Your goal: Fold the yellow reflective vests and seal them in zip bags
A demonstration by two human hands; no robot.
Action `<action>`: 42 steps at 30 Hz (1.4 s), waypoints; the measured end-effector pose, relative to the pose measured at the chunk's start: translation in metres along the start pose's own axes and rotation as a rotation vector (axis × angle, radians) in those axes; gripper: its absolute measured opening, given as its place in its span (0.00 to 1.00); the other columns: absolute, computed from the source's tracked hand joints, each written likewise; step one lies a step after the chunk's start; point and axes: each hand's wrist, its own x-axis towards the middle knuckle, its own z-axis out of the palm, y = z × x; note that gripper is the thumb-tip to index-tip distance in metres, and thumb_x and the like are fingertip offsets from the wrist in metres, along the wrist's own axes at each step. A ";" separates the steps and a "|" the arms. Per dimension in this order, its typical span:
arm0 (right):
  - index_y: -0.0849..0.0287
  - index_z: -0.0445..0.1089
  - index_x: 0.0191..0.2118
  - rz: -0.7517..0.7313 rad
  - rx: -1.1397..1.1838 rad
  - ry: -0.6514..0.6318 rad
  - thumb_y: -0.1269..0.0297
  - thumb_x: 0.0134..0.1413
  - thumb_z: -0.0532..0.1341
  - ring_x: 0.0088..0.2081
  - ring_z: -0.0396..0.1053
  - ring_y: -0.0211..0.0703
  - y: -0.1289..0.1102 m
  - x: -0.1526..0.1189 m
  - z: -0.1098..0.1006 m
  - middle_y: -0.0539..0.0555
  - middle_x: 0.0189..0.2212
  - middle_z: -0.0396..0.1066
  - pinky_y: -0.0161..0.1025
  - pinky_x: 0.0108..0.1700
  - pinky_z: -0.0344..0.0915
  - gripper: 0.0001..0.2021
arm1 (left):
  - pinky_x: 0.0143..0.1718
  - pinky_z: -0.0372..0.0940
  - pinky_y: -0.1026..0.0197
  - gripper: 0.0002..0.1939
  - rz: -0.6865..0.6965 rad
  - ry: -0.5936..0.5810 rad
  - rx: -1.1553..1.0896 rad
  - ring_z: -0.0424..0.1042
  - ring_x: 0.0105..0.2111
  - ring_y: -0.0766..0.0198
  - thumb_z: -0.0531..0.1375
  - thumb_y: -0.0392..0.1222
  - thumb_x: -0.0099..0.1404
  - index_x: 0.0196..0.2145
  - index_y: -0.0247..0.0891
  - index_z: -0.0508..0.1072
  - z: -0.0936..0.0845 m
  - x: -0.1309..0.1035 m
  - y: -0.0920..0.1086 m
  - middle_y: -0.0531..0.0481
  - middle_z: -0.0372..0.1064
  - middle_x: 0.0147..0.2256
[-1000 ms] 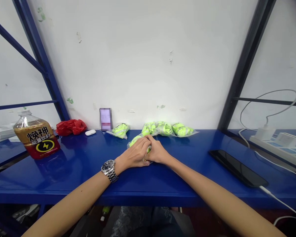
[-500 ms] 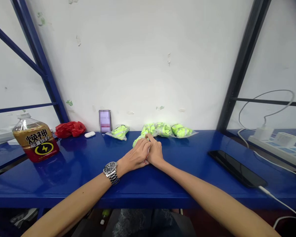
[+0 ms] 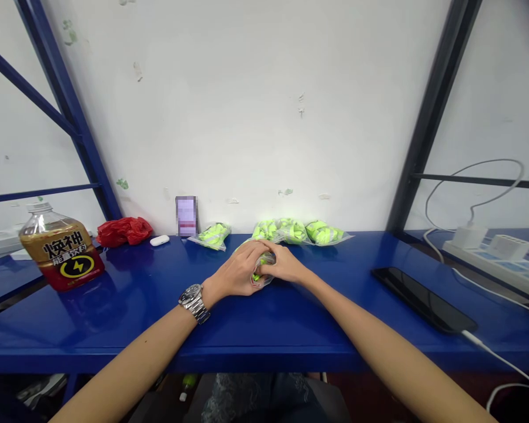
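Observation:
Between my hands, low over the middle of the blue table (image 3: 229,329), is a clear plastic bag (image 3: 265,259) with neon-yellow fabric bundled in it, apparently a reflective vest. My left hand (image 3: 237,271), with a metal watch at its wrist, is wrapped round the bag's left side. My right hand (image 3: 290,264) grips it from the right, the thumb pressing at the bag's near end. Fingers cover most of the bag. Just behind, along the wall, lie similar bagged vests (image 3: 293,231), with another bagged vest (image 3: 214,235) farther left.
At left stand a large drink bottle (image 3: 64,249) and a red plastic bag (image 3: 124,231). A white case (image 3: 159,240) lies near an upright phone (image 3: 186,216). On the right are a black phone (image 3: 423,299) on a cable and a power strip (image 3: 502,264) with chargers.
My right hand has shifted right and turned, with its thumb now over the bag's near end. More of the yellow fabric shows between my hands. The bag stays in both hands.

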 end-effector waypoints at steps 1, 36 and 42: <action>0.59 0.65 0.55 0.004 0.013 -0.020 0.63 0.39 0.65 0.48 0.69 0.50 0.001 0.000 -0.003 0.56 0.49 0.71 0.43 0.50 0.62 0.32 | 0.57 0.60 0.45 0.29 0.005 -0.004 -0.004 0.61 0.56 0.50 0.58 0.37 0.56 0.55 0.36 0.55 -0.001 -0.001 0.000 0.37 0.62 0.51; 0.53 0.70 0.46 -0.410 -0.560 0.028 0.75 0.58 0.50 0.40 0.67 0.42 -0.043 0.001 -0.061 0.60 0.53 0.57 0.40 0.38 0.65 0.17 | 0.40 0.64 0.59 0.13 -0.206 -0.179 -0.004 0.69 0.37 0.62 0.58 0.51 0.65 0.40 0.39 0.73 -0.102 0.020 -0.021 0.47 0.68 0.37; 0.50 0.75 0.38 -0.357 -0.705 -0.133 0.70 0.56 0.56 0.43 0.66 0.48 -0.067 0.002 -0.085 0.55 0.41 0.69 0.42 0.39 0.63 0.12 | 0.34 0.63 0.65 0.10 -0.308 -0.167 -0.155 0.70 0.31 0.66 0.62 0.47 0.62 0.33 0.36 0.72 -0.109 0.035 -0.024 0.51 0.71 0.31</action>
